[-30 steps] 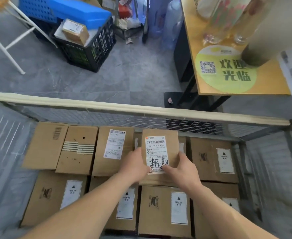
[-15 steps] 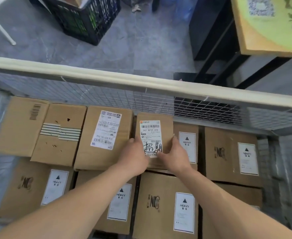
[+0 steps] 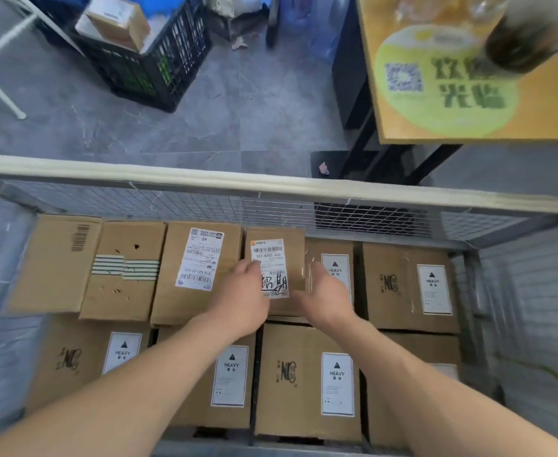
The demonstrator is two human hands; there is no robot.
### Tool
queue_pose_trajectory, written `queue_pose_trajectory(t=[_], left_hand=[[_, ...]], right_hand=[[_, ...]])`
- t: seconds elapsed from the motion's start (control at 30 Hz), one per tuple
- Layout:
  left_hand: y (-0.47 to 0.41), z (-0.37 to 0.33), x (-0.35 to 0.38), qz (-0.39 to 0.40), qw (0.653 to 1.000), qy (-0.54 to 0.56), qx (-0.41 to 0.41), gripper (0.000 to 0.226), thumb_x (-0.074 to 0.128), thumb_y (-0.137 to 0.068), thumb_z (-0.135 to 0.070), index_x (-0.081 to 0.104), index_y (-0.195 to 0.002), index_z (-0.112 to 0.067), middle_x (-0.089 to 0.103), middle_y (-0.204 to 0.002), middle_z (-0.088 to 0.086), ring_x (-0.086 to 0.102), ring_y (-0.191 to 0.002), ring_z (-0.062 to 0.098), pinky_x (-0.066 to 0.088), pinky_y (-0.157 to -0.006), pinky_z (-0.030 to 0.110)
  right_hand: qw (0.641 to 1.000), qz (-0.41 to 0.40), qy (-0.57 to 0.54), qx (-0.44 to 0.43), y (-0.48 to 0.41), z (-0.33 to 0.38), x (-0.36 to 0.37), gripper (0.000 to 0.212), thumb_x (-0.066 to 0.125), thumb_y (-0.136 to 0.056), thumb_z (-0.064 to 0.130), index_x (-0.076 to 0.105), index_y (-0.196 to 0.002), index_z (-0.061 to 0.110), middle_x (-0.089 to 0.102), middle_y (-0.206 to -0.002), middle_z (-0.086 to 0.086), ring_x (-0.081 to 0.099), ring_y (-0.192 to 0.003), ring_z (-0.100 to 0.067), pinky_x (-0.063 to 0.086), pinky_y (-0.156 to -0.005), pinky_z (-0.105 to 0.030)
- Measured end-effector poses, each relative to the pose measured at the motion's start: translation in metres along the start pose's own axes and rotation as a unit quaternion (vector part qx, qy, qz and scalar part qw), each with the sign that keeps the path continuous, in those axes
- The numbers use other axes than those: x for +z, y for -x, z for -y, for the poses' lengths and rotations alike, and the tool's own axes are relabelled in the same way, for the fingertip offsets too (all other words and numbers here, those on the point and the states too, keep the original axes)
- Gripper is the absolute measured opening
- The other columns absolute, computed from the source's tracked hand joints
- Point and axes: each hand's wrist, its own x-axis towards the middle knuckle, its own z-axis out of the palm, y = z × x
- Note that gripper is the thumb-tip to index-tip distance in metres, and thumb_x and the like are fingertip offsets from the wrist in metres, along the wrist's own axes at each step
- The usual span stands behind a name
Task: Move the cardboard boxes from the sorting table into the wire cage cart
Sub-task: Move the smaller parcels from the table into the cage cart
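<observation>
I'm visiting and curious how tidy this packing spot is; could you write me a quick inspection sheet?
Surface: wire cage cart, its bottom hidden under boxes.
Job's things: small labelled box lies atop the HEAVY boxes.
Clutter: pink scrap beyond the cart.
Hands: left hand touches the small labelled box; right hand open beside it.
Cables: nothing seen.
Surroundings: black crate, orange table, grey floor.

You have matt brown cardboard on all the boxes (image 3: 307, 344), the small box (image 3: 276, 234) included, which carries a smooth white paper label (image 3: 268, 258). The cart (image 3: 205, 209) is thin bare metal mesh on a dull grey metal frame. The crate (image 3: 175, 70) is black plastic. The floor (image 3: 238, 110) is smooth grey tile. The tabletop (image 3: 554, 120) looks smooth and lightly glossy.
</observation>
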Motion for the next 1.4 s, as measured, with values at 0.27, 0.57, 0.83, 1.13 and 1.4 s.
queue_pose_trajectory(t=[0.27, 0.57, 0.83, 1.13, 1.4], left_hand=[[0.073, -0.051, -0.089, -0.04, 0.984, -0.135, 0.113, 0.065, 0.054, -0.095, -0.041, 0.032, -0.15, -0.016, 0.034, -0.156, 0.0, 0.031, -0.143, 0.022, 0.037, -0.111, 0.042], [0.164, -0.133, -0.163, -0.091, 0.926, -0.191, 0.311, 0.063, 0.049, -0.093, -0.055, 0.039, -0.143, -0.018, 0.042, -0.148, -0.001, 0.035, -0.137, 0.021, 0.037, -0.108, 0.044], [0.253, -0.218, -0.146, -0.081, 0.865, -0.212, 0.447, 0.063, 0.043, -0.095, -0.059, 0.038, -0.143, -0.018, 0.043, -0.147, -0.001, 0.035, -0.137, 0.022, 0.038, -0.106, 0.045], [0.38, -0.28, -0.087, -0.077, 0.798, -0.228, 0.552, 0.067, 0.042, -0.096, -0.059, 0.036, -0.148, -0.017, 0.04, -0.15, -0.001, 0.032, -0.14, 0.021, 0.038, -0.108, 0.045], [0.499, -0.302, -0.029, -0.078, 0.75, -0.232, 0.614, 0.062, 0.044, -0.095, -0.058, 0.042, -0.141, -0.016, 0.045, -0.146, -0.001, 0.036, -0.138, 0.02, 0.04, -0.106, 0.042]], right_hand=[[0.992, -0.055, 0.114, -0.018, 0.11, 0.048, -0.089, 0.046, 0.06, -0.092, 0.033, 0.048, -0.132, 0.013, 0.058, -0.131, -0.005, 0.057, -0.118, -0.027, 0.049, -0.094, -0.041], [0.969, -0.216, 0.11, 0.045, 0.259, 0.069, -0.157, 0.054, 0.054, -0.092, 0.052, 0.049, -0.135, 0.019, 0.055, -0.14, 0.001, 0.049, -0.132, -0.024, 0.045, -0.106, -0.042], [0.931, -0.325, 0.09, 0.143, 0.388, 0.025, -0.192, 0.068, 0.05, -0.095, 0.059, 0.042, -0.146, 0.015, 0.047, -0.149, -0.003, 0.04, -0.14, -0.023, 0.039, -0.11, -0.041], [0.888, -0.394, 0.051, 0.232, 0.545, -0.039, -0.18, 0.066, 0.051, -0.095, 0.059, 0.043, -0.143, 0.015, 0.052, -0.141, -0.002, 0.046, -0.134, -0.024, 0.043, -0.105, -0.041], [0.854, -0.431, 0.035, 0.287, 0.676, -0.085, -0.147, 0.07, 0.049, -0.094, 0.061, 0.042, -0.146, 0.014, 0.051, -0.145, -0.004, 0.046, -0.135, -0.025, 0.042, -0.106, -0.041]])
